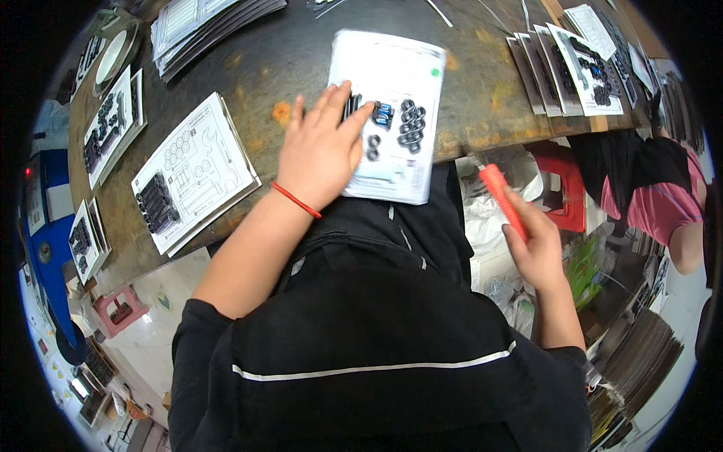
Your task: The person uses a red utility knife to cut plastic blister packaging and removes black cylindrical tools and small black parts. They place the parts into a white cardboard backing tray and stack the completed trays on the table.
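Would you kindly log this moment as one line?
left hand: flat on parts card | right hand: holds orange-handled tool | worn table

The left hand (320,147) lies flat on a clear packet (392,113) of dark nuts and bolts at the near edge of the dark bench (279,68), fingers (339,102) spread over its parts. The right hand (536,248) grips an orange-handled tool (503,200) off the bench edge, just right of the packet. More filled packets (192,177) sit to the left, and another row (572,68) is fanned out at far right.
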Demonstrator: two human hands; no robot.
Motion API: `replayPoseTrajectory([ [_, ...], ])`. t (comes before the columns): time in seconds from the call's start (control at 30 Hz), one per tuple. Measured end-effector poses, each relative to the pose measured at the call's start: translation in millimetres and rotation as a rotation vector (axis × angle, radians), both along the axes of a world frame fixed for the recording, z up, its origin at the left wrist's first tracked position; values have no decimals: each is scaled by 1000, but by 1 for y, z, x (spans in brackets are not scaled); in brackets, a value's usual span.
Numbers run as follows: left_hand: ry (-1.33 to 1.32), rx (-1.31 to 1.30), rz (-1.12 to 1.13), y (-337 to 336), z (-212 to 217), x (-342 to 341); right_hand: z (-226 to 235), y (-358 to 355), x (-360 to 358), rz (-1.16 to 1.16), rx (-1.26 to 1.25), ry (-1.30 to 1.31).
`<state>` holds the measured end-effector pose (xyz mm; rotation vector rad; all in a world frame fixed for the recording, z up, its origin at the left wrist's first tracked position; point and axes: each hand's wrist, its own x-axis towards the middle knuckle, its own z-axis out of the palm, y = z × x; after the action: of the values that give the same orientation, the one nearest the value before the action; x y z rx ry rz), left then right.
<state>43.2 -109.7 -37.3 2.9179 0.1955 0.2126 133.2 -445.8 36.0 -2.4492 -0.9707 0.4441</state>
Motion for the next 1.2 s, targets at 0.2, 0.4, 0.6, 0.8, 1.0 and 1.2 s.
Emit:
replayPoseTrajectory([
  [0.2,-48,-191,61,20,0,12,0,15,27,-326,421,782],
  [0.4,-140,-230,76,18,-8,7,-17,63,66,-206,317,1006],
  [0.6,-175,-192,112,12,-7,10,-25,80,85,-184,345,1165],
  [0.8,-174,-192,119,12,-7,10,-33,76,88,-191,378,1196],
  [1.0,-135,-204,121,11,-5,11,-33,83,87,-222,337,1223],
  [1.2,-132,-186,140,10,-6,10,-26,69,78,-248,257,1215],
])
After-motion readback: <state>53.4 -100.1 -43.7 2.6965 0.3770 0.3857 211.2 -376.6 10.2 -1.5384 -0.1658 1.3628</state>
